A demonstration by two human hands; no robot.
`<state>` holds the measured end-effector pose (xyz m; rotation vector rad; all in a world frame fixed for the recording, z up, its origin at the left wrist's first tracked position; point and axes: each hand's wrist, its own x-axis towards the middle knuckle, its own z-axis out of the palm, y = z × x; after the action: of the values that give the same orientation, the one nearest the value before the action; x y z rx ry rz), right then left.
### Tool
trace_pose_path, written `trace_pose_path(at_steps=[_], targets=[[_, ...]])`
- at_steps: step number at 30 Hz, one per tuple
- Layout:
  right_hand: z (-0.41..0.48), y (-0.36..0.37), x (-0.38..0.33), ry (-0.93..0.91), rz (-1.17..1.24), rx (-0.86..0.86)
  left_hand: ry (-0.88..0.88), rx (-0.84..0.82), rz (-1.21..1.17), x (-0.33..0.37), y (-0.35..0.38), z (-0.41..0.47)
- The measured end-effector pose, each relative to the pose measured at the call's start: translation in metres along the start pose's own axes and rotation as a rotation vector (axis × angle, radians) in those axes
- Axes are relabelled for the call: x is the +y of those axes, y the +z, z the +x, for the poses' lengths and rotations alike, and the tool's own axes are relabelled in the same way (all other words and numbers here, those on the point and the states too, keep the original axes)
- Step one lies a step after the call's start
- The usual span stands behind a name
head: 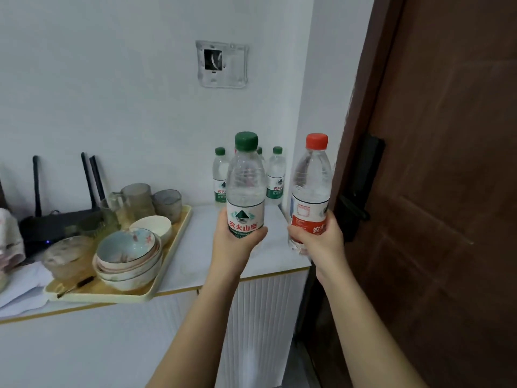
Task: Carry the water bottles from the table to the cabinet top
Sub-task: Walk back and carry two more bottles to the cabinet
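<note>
Along the left part of the cabinet top (pixel 282 256), a pale yellow tray (pixel 165 271) holds stacked bowls (pixel 128 257) and cloudy glass cups (pixel 140 201); behind it sits a black router (pixel 53 222) with upright antennas.

The left hand (pixel 237 245) reaches forward on an outstretched forearm, above the cabinet top toward its right end. Its fingers are wrapped around the lower half of a green-capped bottle (pixel 246 189), held upright. The label shows a green mountain emblem and red characters reading 农夫山泉; the small green print below is too fine to read.

Behind that bottle, in the back right corner of the cabinet top against the wall, stand more green-capped bottles (pixel 275 177) with the same green-and-white labels, upright and close together.

The right hand (pixel 319 238) is raised alongside, near the cabinet top's right edge, clenched around the lower part of a red-capped bottle (pixel 310 189) that tilts slightly to the right. Its label is red and white; the characters 农夫 show beside the fingers, the rest hidden by the grip. To the right is a brown door (pixel 447 191) with a black handle (pixel 358 189).
</note>
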<state>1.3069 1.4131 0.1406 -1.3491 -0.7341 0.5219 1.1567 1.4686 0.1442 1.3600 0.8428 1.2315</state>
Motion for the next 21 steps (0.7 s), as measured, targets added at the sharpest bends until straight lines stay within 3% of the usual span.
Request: trace_pose_path(at_steps=[7,21], targets=[[0.062,0.017,0.06,0.118,-0.048,0.009,-0.117,0.057,0.042,-0.06,0.015,0.056],[0.199,0.04,0.136,0.131,-0.164,-0.121,-0.176,0.232,0.145,-0.144,0.067,0.156]])
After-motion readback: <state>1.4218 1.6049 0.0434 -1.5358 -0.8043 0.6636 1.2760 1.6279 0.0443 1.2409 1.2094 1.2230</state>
